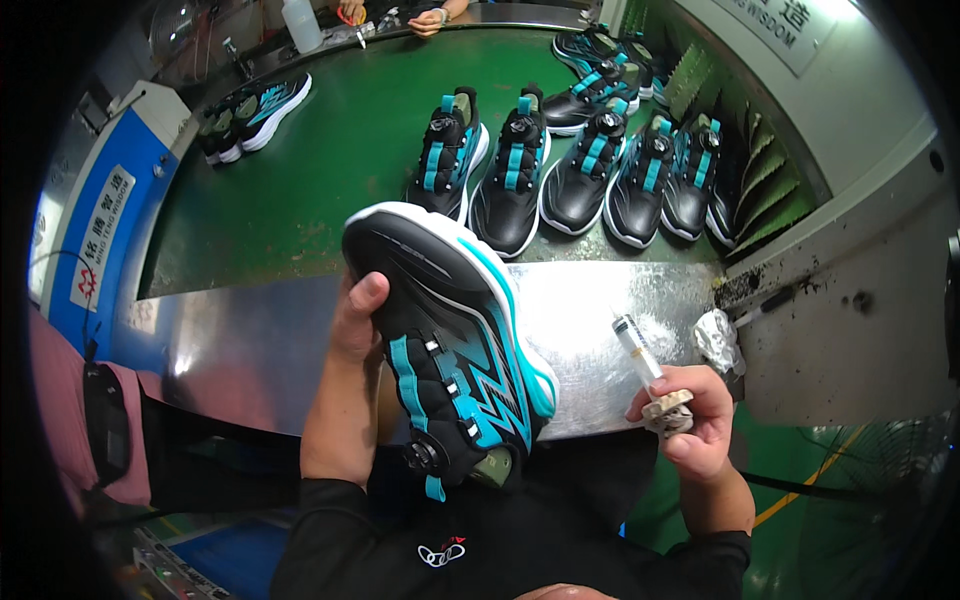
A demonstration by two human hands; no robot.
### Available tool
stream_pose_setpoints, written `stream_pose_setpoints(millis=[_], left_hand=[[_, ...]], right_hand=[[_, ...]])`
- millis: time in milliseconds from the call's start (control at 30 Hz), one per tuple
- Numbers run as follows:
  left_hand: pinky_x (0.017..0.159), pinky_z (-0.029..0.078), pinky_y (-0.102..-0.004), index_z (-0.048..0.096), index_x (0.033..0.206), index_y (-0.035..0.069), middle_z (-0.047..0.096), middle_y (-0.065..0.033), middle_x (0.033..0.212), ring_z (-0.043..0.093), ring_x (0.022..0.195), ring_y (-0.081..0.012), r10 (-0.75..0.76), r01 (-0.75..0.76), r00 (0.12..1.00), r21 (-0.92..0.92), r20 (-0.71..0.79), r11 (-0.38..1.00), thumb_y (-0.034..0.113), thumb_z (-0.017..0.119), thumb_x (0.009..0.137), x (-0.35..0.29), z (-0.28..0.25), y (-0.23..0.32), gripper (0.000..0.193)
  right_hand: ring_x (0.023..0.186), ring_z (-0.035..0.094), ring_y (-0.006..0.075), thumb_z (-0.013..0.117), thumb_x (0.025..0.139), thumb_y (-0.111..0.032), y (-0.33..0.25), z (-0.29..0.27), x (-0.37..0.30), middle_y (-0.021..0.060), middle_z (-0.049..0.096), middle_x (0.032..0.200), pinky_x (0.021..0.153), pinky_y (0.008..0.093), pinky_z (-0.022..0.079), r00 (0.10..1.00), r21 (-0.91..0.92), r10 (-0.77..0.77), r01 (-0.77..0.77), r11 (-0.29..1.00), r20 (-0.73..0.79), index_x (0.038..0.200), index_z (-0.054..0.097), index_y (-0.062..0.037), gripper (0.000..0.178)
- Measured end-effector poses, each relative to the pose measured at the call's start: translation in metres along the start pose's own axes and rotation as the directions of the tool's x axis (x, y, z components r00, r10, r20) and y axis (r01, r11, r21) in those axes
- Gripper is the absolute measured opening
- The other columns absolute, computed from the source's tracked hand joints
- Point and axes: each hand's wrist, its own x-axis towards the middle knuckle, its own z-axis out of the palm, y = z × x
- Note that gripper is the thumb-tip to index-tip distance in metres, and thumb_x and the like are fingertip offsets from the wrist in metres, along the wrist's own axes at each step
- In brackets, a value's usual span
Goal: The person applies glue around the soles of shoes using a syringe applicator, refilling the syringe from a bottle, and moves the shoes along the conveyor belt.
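My left hand (358, 318) grips a black sneaker (440, 290) with teal straps, a dial closure and a white sole. Its toe points up and away from me, its side turned to the right, and the thumb presses near the toe while the other fingers are hidden behind it. Over the metal ledge, my right hand (697, 415) is closed around a clear syringe (637, 347) with its tip pointing up and away. A pale, crumpled wad (668, 412) also sits between these fingers. The syringe is apart from the shoe.
Several matching sneakers (510, 190) stand on the green belt (350, 150) ahead, with more at the far left (262, 115). A metal ledge (590, 300) lies in front of me. White crumpled material (717, 342) rests by the right-hand machine. Another person's hands (430, 22) work across the belt.
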Motion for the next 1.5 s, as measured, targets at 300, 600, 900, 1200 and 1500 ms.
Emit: stream_pose_setpoints(millis=[300,600,900,1200,1500], left_hand=[[0.087,0.048,-0.0363,0.039,0.119,0.006,0.057,-0.0168,0.108,0.057,0.100,-0.0252,-0.008,0.011,0.974,-0.009,0.224,1.000,0.024,0.077,0.062,-0.020,-0.002,0.001,0.070],[0.084,0.048,-0.0400,0.038,0.117,0.008,0.056,-0.0215,0.108,0.058,0.100,-0.0287,0.091,-0.114,0.907,0.030,0.411,0.993,0.016,0.081,0.062,-0.023,-0.005,0.007,0.070],[0.085,0.048,-0.0399,0.037,0.118,0.007,0.057,-0.0201,0.108,0.058,0.101,-0.0277,0.118,-0.162,0.887,0.062,0.447,0.985,0.021,0.084,0.061,-0.025,-0.004,0.010,0.075],[0.083,0.048,-0.0381,0.036,0.118,0.008,0.057,-0.0194,0.105,0.058,0.098,-0.0273,0.076,-0.098,0.928,0.040,0.365,0.994,0.021,0.079,0.064,-0.027,-0.006,0.007,0.071],[0.091,0.042,-0.0336,0.037,0.125,0.005,0.054,-0.0086,0.111,0.052,0.105,-0.0184,0.008,-0.008,0.970,-0.003,0.243,1.000,0.018,0.080,0.062,-0.019,-0.017,0.006,0.077]], right_hand=[[0.068,0.059,0.0235,0.070,0.076,-0.047,-0.020,0.051,0.062,0.0170,0.062,0.077,0.062,0.0328,0.042,0.963,0.371,-0.090,-0.011,0.928,0.253,0.106,0.054,0.0001,0.058],[0.062,0.059,0.0240,0.067,0.079,-0.046,-0.025,0.075,0.082,0.0139,0.062,0.070,0.057,0.0342,0.042,0.916,0.343,-0.113,-0.029,0.939,0.386,0.100,0.057,0.0030,0.054],[0.058,0.058,0.0216,0.063,0.081,-0.048,-0.035,0.091,0.078,0.0100,0.060,0.063,0.054,0.0313,0.042,0.967,0.199,0.030,-0.082,0.976,0.254,0.095,0.058,0.0018,0.052],[0.054,0.052,0.0183,0.065,0.081,-0.046,-0.037,0.085,0.075,0.0142,0.062,0.066,0.050,0.0292,0.037,0.975,0.119,0.027,-0.054,0.991,0.219,0.092,0.061,0.0018,0.049],[0.059,0.050,0.0175,0.067,0.080,-0.043,-0.016,0.064,0.059,0.0162,0.065,0.074,0.052,0.0294,0.038,0.982,0.116,0.033,-0.055,0.992,0.184,0.094,0.062,0.0008,0.046]])
